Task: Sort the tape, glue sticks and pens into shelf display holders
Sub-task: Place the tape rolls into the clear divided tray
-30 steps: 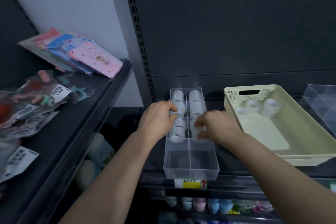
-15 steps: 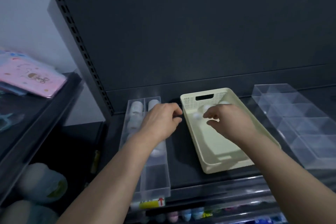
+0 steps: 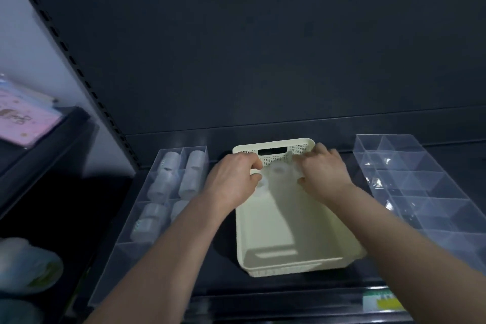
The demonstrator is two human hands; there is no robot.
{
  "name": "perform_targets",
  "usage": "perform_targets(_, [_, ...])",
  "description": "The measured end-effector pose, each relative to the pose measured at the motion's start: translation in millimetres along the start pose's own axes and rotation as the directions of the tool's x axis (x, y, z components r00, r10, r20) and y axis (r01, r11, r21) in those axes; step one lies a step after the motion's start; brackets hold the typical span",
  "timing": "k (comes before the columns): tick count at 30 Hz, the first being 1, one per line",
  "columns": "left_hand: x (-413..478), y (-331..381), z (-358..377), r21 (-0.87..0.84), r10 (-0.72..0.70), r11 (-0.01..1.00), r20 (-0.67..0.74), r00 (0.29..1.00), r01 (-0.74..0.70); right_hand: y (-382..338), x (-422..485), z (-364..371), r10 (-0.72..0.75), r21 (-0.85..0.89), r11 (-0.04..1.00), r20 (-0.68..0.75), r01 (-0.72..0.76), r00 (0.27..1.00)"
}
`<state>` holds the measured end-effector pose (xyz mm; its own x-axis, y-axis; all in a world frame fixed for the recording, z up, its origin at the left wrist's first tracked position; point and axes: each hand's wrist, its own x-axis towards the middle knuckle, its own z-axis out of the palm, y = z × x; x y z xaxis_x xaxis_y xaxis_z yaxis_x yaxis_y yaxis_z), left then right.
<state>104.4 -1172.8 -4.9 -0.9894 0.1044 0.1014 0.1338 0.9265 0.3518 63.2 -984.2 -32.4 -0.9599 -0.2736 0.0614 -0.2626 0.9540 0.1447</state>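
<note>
A cream basket (image 3: 294,267) sits mid-shelf, with a few translucent tape rolls at its far end; one roll (image 3: 277,171) lies free between my hands. My left hand (image 3: 230,183) reaches in from the left, its thumb and curled fingers closing on a tape roll (image 3: 260,188). From the other side, my right hand (image 3: 324,175) curls fingers and thumb round another blurred roll (image 3: 295,167). Left of the basket, a clear divided holder (image 3: 181,149) has several tape rolls (image 3: 192,179) in its far compartments.
A second clear divided holder (image 3: 420,184) lies empty right of the basket. The dark shelf back panel (image 3: 263,60) rises right behind. On the left, a side shelf carries pink packets (image 3: 23,121). Pale bundles (image 3: 26,265) sit lower left.
Both hands have left the left holder and moved right into the basket's far end. They were empty half a second ago and now close on rolls. The view has swung right.
</note>
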Motion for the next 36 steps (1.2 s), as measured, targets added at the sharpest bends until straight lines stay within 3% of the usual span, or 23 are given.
perform_targets(6, [3,8,3,0.034,-0.046,0.998,0.021,0.999,0.045,1,16,-1,-0.053,-0.117,0.991,0.049,0.058,0.997])
perform_targets(11, [15,18,16,0.077,-0.069,0.995,0.096,0.993,0.062,6,6,-14,-0.046,0.088,0.995,-0.021,0.047,0.999])
perform_targets(16, [28,37,40,0.299,-0.151,0.949,0.166,0.975,0.096,16,-21,-21,-0.064,0.217,0.973,-0.044,0.072,0.997])
perform_targets(21, [35,38,54,0.427,-0.181,0.898,0.141,0.973,0.105,20,-37,-10,-0.112,0.261,0.955,-0.121,0.141,0.986])
perform_targets(26, [43,33,52,0.424,-0.182,0.900,0.157,0.971,0.100,20,-42,-4,-0.101,0.275,0.952,-0.144,0.138,0.984])
perform_targets(30, [42,27,48,0.329,-0.156,0.939,0.143,0.977,0.102,18,-43,-7,-0.098,0.277,0.951,-0.155,0.139,0.983])
perform_targets(36, [4,9,12,0.212,-0.036,0.976,-0.029,0.999,0.041,-9,-51,-17,-0.060,0.269,0.958,-0.150,0.099,0.987])
